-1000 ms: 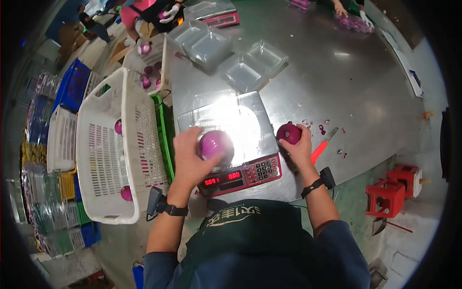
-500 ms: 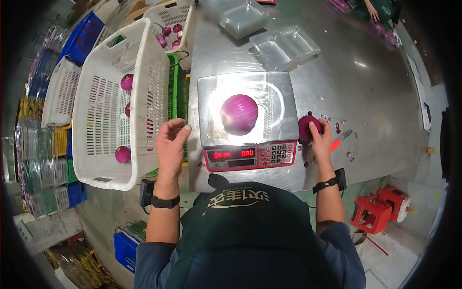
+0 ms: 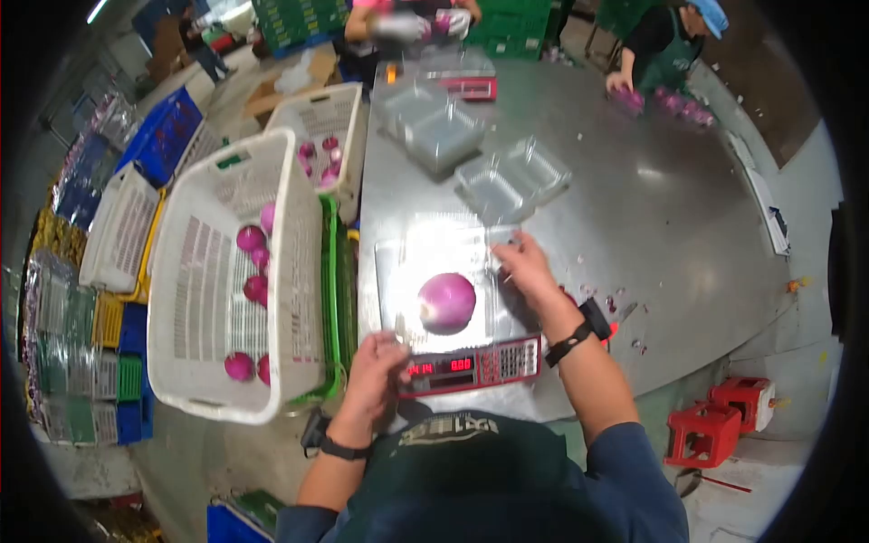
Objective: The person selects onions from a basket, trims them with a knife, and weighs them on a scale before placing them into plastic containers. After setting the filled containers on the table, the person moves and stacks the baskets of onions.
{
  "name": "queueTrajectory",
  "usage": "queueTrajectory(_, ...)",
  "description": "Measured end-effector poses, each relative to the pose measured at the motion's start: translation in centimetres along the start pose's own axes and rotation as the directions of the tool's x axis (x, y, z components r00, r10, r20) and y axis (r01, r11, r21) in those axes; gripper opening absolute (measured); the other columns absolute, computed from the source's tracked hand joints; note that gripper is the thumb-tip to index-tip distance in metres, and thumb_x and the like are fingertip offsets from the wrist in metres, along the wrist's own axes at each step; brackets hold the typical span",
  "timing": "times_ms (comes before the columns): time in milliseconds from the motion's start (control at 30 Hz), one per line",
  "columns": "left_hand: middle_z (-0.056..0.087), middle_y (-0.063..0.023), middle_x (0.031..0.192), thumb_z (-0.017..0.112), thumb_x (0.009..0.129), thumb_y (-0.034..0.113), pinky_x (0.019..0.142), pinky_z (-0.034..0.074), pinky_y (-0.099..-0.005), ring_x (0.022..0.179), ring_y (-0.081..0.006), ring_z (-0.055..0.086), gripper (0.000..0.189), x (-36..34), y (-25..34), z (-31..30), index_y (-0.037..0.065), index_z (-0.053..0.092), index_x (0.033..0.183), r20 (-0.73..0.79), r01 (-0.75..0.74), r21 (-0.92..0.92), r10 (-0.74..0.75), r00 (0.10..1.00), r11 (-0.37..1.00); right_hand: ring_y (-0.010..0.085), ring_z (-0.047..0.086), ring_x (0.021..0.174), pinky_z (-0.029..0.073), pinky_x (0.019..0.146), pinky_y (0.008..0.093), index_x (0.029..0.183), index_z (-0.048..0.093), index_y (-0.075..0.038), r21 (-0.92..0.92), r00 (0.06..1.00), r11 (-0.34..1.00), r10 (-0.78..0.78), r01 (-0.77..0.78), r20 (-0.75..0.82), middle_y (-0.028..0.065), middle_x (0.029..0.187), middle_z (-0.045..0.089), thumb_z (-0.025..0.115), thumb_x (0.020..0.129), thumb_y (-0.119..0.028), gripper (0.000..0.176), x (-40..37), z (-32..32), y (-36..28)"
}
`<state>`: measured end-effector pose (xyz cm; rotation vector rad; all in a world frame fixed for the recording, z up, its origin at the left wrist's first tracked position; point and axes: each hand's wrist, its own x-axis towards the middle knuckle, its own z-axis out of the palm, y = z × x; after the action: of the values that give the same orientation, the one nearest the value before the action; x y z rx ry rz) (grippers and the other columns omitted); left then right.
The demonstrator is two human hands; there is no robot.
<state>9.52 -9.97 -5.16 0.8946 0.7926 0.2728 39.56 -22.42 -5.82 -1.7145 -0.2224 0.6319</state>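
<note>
A large peeled purple onion (image 3: 448,302) rests in a clear plastic container (image 3: 484,312) on the scale (image 3: 520,359). Glare washes out much of the container. My left hand (image 3: 377,369) has its fingers closed at the container's front left corner, just above the red display. With thumb and fingers pinched together, my right hand (image 3: 525,269) is at the container's far right edge. Behind my right wrist, a dark red onion (image 3: 568,295) is mostly hidden. Onion scraps (image 3: 612,300) lie to its right, with an orange-handled knife (image 3: 612,331) partly covered by my wrist strap.
White crates (image 3: 210,362) with onions stand left of the steel table (image 3: 688,226). Stacked clear containers (image 3: 434,127) and an open one (image 3: 514,181) lie farther back. Across the table are a gloved person (image 3: 407,25) and another handling onions (image 3: 670,54). Red stools (image 3: 701,433) stand at right.
My right hand has let go of the dark red onion and moved left to the container. My left hand has come in to the container's front corner. The view has tilted up.
</note>
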Motion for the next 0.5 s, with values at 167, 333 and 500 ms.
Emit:
queueTrajectory(167,0.068,-0.0184,0.102,0.069,0.092,0.009,0.068,0.058,-0.0334,0.084,-0.0254,0.070,0.037,-0.1,0.5,-1.1,0.001,0.050,0.123,0.081,0.036,-0.093,-0.028,0.996,0.995,0.0158,0.063,0.079,0.053,0.071,0.0291,0.142,0.052,0.001,-0.171,0.972,0.958,-0.219,0.231,0.084,0.0053,0.087,0.064,0.073,0.076,0.000,0.069,0.7,0.9,-2.6)
queueTrajectory(333,0.068,-0.0175,0.095,0.068,0.091,0.007,0.063,0.055,-0.0322,0.081,-0.0275,0.070,0.022,-1.2,1.2,-0.8,0.000,0.057,0.109,0.101,0.069,-0.281,-0.042,0.994,0.957,0.0376,0.066,0.107,0.055,0.092,0.0433,0.161,0.033,-0.024,-0.614,0.787,0.540,-0.163,0.576,0.595,0.0237,0.114,0.065,0.078,0.071,-0.036,0.101,-10.5,-4.8,-2.2)
queueTrajectory(500,0.063,-0.0129,0.080,0.062,0.089,-0.005,0.046,0.046,-0.0285,0.069,-0.0257,0.068,0.015,1.5,-0.3,-0.6,0.005,0.050,0.087,0.026,0.034,-0.066,-0.032,0.999,0.997,0.0324,0.070,0.085,0.056,0.081,0.0381,0.149,0.043,-0.007,-0.257,0.913,0.932,-0.144,0.254,0.382,0.0168,0.094,0.071,0.071,0.086,-0.015,0.069,-11.8,-3.1,5.9)
